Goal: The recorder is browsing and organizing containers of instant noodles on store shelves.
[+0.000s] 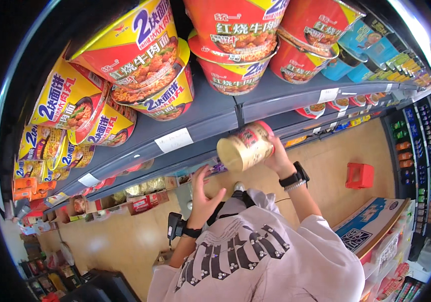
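My right hand (277, 156) grips a cream-coloured cylindrical tub (246, 146) with a red-edged end and dark red print. It is tilted, its plain pale end towards the lower left, just in front of the shelf edge. To the left of it, my left hand (205, 199) is raised with fingers apart and nothing in it. Above both hands, instant noodle cups (234, 49) in red and yellow stand stacked on the grey shelf (215, 109). A dark band with a small device sits on each wrist.
A lower shelf holds more red bowls (311, 110). Boxes of packets (145, 200) lie below at left. A red plastic stool (360, 175) stands on the floor at right, near a printed carton (374, 222). Bottle shelves (423, 151) line the far right.
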The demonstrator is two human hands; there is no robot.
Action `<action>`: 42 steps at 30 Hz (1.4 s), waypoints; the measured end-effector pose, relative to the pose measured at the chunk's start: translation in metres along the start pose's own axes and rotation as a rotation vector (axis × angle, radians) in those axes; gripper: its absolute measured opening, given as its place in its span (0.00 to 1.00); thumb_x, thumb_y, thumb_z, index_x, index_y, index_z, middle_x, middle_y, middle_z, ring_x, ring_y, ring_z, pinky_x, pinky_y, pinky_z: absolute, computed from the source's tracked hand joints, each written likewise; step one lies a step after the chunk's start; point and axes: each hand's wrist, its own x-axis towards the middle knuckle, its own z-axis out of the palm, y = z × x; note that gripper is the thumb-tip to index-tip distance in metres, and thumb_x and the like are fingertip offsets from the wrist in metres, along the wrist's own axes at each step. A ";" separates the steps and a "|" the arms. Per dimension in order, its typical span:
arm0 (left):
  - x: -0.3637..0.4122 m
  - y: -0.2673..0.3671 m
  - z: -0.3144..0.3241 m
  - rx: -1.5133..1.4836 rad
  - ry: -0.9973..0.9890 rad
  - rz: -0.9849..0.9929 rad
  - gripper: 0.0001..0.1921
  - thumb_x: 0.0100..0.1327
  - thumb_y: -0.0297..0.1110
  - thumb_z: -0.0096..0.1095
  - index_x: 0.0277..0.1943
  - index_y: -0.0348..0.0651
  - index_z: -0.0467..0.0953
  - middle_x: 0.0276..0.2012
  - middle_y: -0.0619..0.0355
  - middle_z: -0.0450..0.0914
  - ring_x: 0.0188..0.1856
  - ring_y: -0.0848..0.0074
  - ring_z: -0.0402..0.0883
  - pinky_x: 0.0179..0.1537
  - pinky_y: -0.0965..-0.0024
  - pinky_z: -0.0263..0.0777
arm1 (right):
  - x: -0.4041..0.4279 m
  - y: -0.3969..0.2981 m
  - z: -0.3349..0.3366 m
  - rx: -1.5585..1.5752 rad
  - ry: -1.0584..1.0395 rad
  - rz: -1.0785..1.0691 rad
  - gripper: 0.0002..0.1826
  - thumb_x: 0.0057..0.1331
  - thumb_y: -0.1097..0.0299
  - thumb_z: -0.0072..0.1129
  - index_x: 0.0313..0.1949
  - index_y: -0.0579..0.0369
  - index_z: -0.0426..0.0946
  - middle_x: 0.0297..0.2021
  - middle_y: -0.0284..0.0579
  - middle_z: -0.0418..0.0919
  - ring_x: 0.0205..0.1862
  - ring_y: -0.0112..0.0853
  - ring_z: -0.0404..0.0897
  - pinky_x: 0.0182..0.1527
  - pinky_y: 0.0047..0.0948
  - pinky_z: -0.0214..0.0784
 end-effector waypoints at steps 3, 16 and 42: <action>0.003 0.038 0.000 -0.043 0.005 0.053 0.39 0.45 0.30 0.64 0.60 0.37 0.51 0.58 0.50 0.53 0.57 0.66 0.59 0.53 0.66 0.58 | -0.023 0.015 0.025 0.028 -0.048 0.041 0.29 0.57 0.52 0.45 0.55 0.57 0.59 0.50 0.48 0.68 0.51 0.36 0.69 0.54 0.39 0.59; -0.022 0.085 -0.011 0.313 0.082 0.392 0.39 0.35 0.33 0.73 0.53 0.42 0.60 0.52 0.45 0.57 0.54 0.55 0.59 0.52 0.58 0.56 | -0.052 0.046 0.072 0.407 -0.181 0.248 0.36 0.56 0.39 0.35 0.58 0.51 0.57 0.56 0.47 0.61 0.56 0.41 0.63 0.56 0.44 0.55; 0.015 0.108 -0.053 0.057 -0.342 0.565 0.48 0.27 0.43 0.76 0.55 0.42 0.59 0.52 0.47 0.66 0.51 0.56 0.65 0.51 0.57 0.58 | -0.067 0.062 0.054 0.147 -0.544 0.357 0.52 0.46 0.26 0.40 0.62 0.50 0.46 0.60 0.44 0.52 0.62 0.37 0.52 0.59 0.43 0.51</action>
